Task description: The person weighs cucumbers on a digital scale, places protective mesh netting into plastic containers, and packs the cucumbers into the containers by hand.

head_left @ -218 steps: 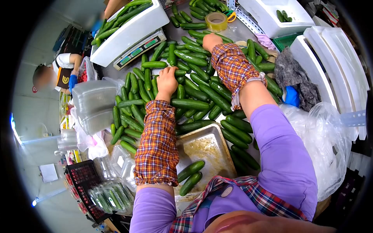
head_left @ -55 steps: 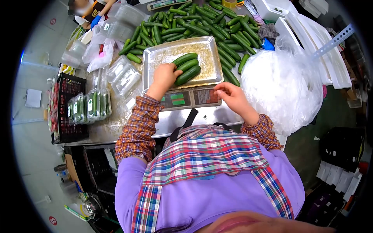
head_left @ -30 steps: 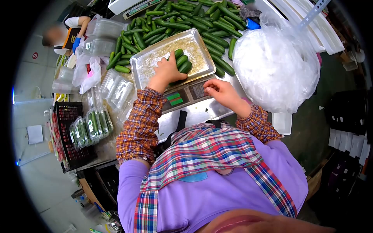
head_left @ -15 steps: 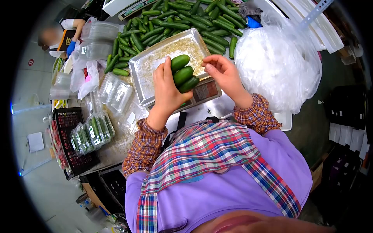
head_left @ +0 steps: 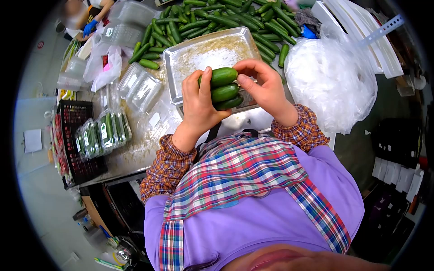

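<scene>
My left hand is wrapped round three short green cucumbers, stacked one above another with their ends pointing right. At the right end of the top one, my right hand has its thumb and forefinger closed on the tip. Behind and partly under both hands is a shallow metal tray on a scale, its bottom wet and flecked with brownish bits. A big heap of loose cucumbers lies beyond the tray.
Clear plastic trays lie left of the metal tray, with more stacked behind. Packed cucumbers lean by a black crate. A large bag of clear plastic bulges at right. Far left, a co-worker's blue-gloved hand shows.
The right thumb and forefinger have come onto the top cucumber's tip, from a small gap away. The left hand has turned the cucumbers more level. The whole view has shifted slightly.
</scene>
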The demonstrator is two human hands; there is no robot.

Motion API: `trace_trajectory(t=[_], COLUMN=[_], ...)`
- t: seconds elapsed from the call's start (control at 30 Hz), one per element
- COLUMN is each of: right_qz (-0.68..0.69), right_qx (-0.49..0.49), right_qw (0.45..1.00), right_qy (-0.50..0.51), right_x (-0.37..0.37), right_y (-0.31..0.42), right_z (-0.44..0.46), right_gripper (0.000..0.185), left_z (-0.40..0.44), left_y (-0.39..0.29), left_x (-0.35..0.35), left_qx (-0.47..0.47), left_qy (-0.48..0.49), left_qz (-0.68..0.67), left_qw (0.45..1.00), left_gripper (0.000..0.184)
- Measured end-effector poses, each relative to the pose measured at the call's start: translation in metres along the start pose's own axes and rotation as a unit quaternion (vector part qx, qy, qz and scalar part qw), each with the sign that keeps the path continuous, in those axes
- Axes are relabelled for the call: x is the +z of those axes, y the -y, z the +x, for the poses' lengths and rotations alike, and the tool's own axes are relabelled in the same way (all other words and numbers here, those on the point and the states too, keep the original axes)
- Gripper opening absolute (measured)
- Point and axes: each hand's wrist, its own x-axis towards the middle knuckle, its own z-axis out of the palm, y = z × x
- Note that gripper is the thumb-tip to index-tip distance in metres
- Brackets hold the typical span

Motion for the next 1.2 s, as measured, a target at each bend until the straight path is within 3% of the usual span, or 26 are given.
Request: trace_trajectory(t=[0.07,0.1,0.13,0.17,0.2,0.23,0.3,0.4,0.53,0.9,1.2], right_qz=[-0.004,-0.004,-0.001,0.017,0.041,0.066,0.076,0.079,0.099,0.093,0.103], right_qx=[0.029,0.047,0.051,0.08,0.099,0.119,0.137,0.165,0.168,0.195,0.207], right_qw=[0.999,0.999,0.999,0.997,0.994,0.991,0.987,0.98,0.973,0.96,0.953], right_qy=[0.012,0.021,0.018,0.015,0.017,0.018,0.033,0.073,0.127,0.179,0.197], right_x=[0.003,0.005,0.008,0.01,0.013,0.016,0.023,0.036,0.058,0.086,0.106], right_y=[-0.002,-0.004,-0.008,-0.009,-0.012,-0.015,-0.023,-0.031,-0.024,-0.024,-0.028], right_z=[-0.002,-0.004,-0.004,-0.007,-0.01,-0.012,-0.017,-0.023,-0.027,-0.043,-0.06], right_gripper=[0.02,0.02,0.019,0.019,0.019,0.019,0.019,0.018,0.017,0.015,0.016], left_z=[-0.004,-0.01,-0.021,-0.031,-0.039,-0.045,-0.058,-0.078,-0.093,-0.119,-0.136], left_y=[-0.009,-0.012,-0.001,0.013,0.016,0.01,0.001,-0.007,-0.01,-0.012,-0.014], left_x=[-0.011,-0.018,-0.028,-0.037,-0.045,-0.049,-0.06,-0.066,-0.072,-0.086,-0.094], left_qx=[-0.066,-0.185,-0.33,-0.431,-0.413,-0.371,-0.307,-0.248,-0.237,-0.237,-0.296], left_qy=[0.014,0.048,0.118,0.165,0.156,0.119,0.091,0.053,-0.005,-0.024,-0.116], left_qz=[-0.056,-0.159,-0.429,-0.652,-0.757,-0.821,-0.879,-0.918,-0.936,-0.933,-0.927], left_qw=[0.996,0.969,0.833,0.602,0.482,0.418,0.354,0.304,0.259,0.269,0.198], left_gripper=[0.105,0.107,0.108,0.108,0.108,0.11,0.111,0.114,0.113,0.112,0.092])
